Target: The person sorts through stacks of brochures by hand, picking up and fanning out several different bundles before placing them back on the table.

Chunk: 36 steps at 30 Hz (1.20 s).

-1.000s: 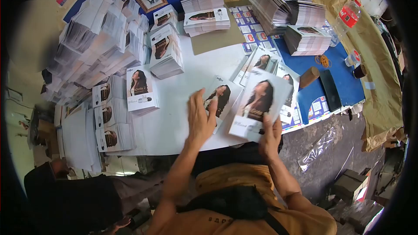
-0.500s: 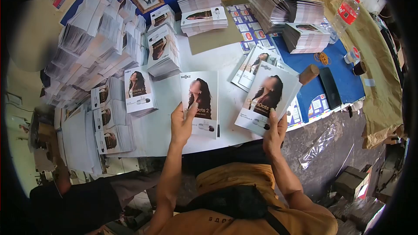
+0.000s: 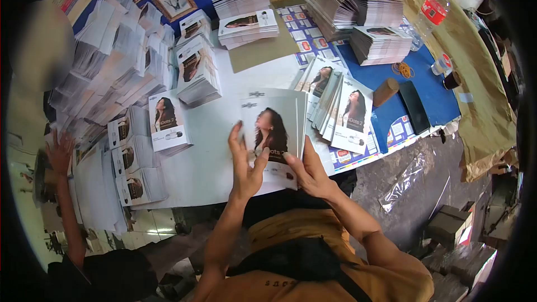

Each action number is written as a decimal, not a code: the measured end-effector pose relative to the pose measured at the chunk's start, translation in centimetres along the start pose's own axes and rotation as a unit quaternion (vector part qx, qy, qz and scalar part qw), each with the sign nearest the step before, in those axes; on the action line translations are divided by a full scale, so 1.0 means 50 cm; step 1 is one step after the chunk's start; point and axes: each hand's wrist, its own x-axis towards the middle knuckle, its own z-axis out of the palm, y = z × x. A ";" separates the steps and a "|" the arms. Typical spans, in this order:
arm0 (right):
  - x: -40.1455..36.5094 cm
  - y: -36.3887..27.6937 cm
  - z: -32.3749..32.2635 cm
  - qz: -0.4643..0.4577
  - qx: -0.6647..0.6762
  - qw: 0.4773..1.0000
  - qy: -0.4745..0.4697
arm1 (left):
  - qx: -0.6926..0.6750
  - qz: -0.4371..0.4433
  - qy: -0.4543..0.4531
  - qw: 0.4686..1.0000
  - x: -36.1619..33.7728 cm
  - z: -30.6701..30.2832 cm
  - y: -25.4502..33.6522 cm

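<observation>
Over the near part of the white table I hold a small batch of booklets [image 3: 272, 128], upright and slightly blurred, with a long-haired person and earbuds on the cover. My left hand [image 3: 246, 169] is at their left edge, thumb on the front cover, fingers stretched along the side. At the lower right corner, my right hand [image 3: 311, 172] pinches them with the thumb in front. A fanned pile of booklets [image 3: 352, 113] lies just right of the batch. To the left rests another booklet stack [image 3: 166, 120].
Tall booklet piles [image 3: 112, 50] crowd the table's left side. Bundled stacks [image 3: 381, 45] stand at the back right, near a plastic bottle [image 3: 433, 11], rubber bands [image 3: 403, 70], a wooden cylinder [image 3: 385, 92] and a dark phone [image 3: 414, 107]. Another person's hand [image 3: 60, 154] is at far left.
My right hand has moved left, leaving booklets on the fanned pile. The booklets from both hands now sit together in one batch. Another person's hand has risen at the far left.
</observation>
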 end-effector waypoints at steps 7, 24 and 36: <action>0.023 0.031 -0.046 -0.061 -0.117 0.991 0.006 | 0.101 0.092 -0.080 0.987 -0.002 -0.029 -0.079; -0.012 0.059 -0.010 0.020 0.114 0.989 0.090 | 0.060 0.067 -0.027 0.996 -0.038 0.036 -0.055; -0.038 0.194 -0.035 0.035 0.046 0.992 0.114 | 0.017 -0.012 -0.040 0.999 -0.037 0.008 -0.107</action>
